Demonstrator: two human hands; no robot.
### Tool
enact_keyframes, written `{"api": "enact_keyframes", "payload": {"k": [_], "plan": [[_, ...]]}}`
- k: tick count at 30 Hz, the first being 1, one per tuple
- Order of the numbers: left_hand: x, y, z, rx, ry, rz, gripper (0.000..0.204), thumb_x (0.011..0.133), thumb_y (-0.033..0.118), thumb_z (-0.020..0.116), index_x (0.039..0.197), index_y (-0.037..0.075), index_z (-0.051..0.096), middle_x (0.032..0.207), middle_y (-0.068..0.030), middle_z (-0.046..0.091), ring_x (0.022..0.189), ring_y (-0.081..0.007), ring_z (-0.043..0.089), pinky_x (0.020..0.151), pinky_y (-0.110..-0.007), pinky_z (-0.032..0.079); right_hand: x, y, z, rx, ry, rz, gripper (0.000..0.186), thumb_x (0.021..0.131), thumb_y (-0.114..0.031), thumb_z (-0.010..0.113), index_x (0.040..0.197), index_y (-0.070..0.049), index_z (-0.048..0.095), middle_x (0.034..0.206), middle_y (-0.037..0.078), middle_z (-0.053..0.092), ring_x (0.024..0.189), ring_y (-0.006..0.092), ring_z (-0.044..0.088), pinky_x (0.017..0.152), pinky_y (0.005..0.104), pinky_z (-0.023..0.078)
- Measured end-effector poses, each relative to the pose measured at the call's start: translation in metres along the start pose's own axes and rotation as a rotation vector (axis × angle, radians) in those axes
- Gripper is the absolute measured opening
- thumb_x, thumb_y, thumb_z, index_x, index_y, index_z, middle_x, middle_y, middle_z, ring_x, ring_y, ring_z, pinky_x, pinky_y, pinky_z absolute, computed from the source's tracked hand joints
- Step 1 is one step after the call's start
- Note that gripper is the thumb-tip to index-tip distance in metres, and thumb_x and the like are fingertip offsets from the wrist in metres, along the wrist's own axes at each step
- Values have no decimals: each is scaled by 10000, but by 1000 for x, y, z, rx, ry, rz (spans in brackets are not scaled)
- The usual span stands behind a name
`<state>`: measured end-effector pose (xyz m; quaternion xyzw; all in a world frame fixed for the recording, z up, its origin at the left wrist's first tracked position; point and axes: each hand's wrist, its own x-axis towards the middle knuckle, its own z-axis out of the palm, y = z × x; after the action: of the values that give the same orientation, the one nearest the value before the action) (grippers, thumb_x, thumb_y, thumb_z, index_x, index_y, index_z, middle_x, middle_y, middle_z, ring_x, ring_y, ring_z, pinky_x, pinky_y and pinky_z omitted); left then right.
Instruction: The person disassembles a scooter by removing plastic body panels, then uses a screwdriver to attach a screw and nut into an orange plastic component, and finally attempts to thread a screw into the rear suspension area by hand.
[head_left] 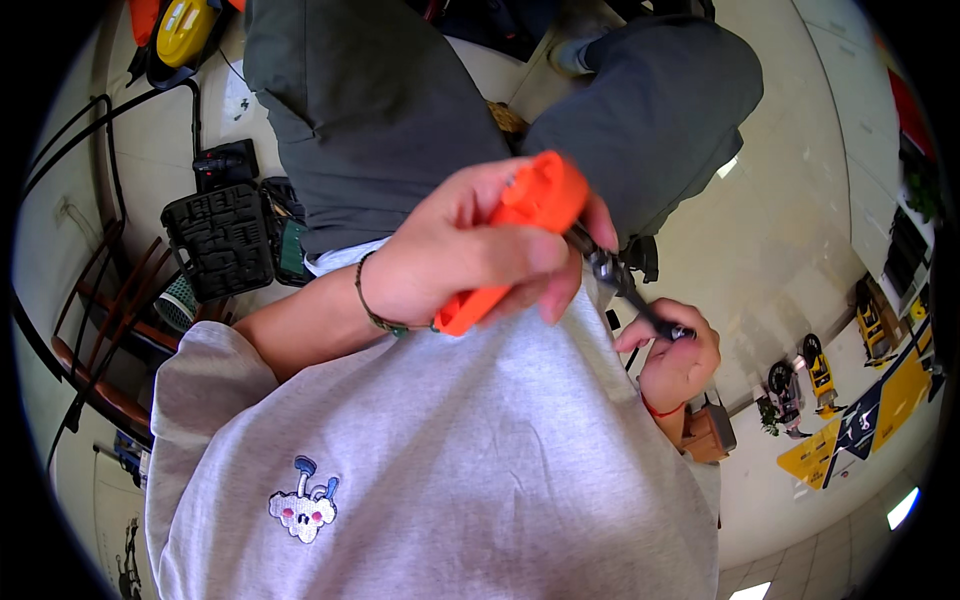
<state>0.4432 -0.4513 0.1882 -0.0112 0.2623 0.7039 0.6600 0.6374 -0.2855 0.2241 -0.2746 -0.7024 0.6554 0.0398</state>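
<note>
My left hand (470, 250) is closed around an orange plastic piece (548, 190) in front of my chest, slightly blurred. A dark metal tool (615, 275), like a ratchet or wrench with a shiny joint, extends from beside the orange piece down to the right. My right hand (672, 365) grips its lower end, fingers curled. Whether the tool touches or enters the orange piece is hidden behind my left fingers.
An open black tool case (215, 240) lies at the left, near a dark device (225, 165), black tubing and a wooden chair (105, 340). A yellow-and-black object (182, 30) sits at upper left. Bikes or scooters (815, 370) stand at the right. My legs (640, 120) are folded ahead.
</note>
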Motion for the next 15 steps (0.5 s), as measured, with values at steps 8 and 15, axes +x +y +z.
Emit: {"api": "enact_keyframes", "payload": {"k": [8,15], "plan": [[2,-12,-2,-72,-26,26,459,823,341,617,1055,-38,504,662,-91,584,377,-65,407,392,-204,321,3,9,2,175,56,71,485,978,-402,441,1102,64,494,649,84,510,548,142,447,529,250,347],[1,-13,-6,-179,-63,70,488,843,357,595,1093,-43,471,679,-102,588,378,-69,415,402,-211,337,-10,8,-8,-193,52,-51,403,938,-259,569,1158,68,485,798,159,651,663,194,608,619,292,483]]}}
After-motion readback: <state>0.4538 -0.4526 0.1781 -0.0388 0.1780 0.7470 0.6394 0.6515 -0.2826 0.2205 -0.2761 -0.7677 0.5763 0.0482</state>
